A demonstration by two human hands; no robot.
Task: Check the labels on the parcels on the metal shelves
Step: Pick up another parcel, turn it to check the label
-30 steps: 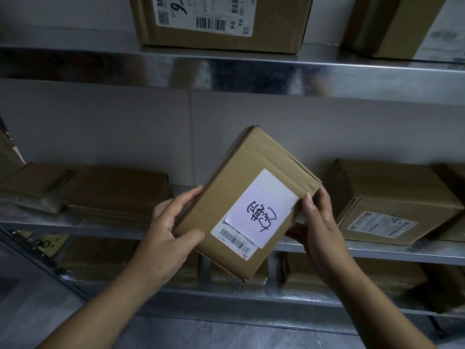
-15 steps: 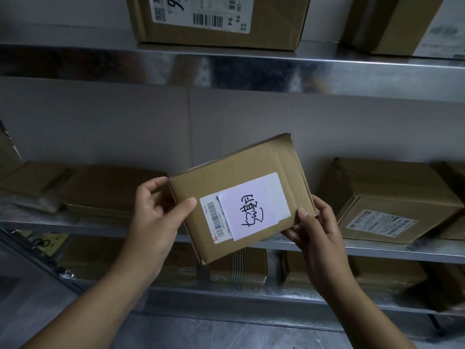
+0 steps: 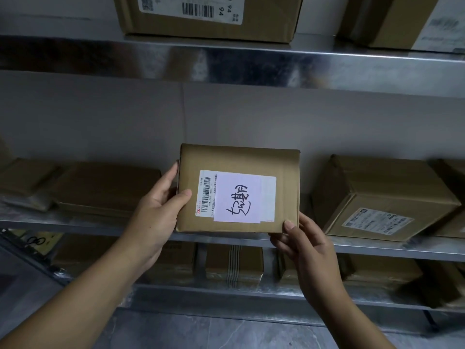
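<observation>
Cardboard parcel [image 3: 239,159] gripped upright by left hand [image 3: 157,212] and right hand [image 3: 305,245]; keep its label [image 3: 237,196] squarely facing you.

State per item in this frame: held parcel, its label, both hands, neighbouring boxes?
Held parcel: sealed, lifted in front of the middle shelf, label face toward camera, edges level.
White label: stuck on, handwriting turned sideways, barcode strip at its left.
Left hand: gripping the parcel's left edge, thumb on front.
Right hand: gripping the lower right corner.
Box at right: closed, resting on the middle shelf, printed label facing forward.
Top-shelf box: closed, barcode label showing.
</observation>
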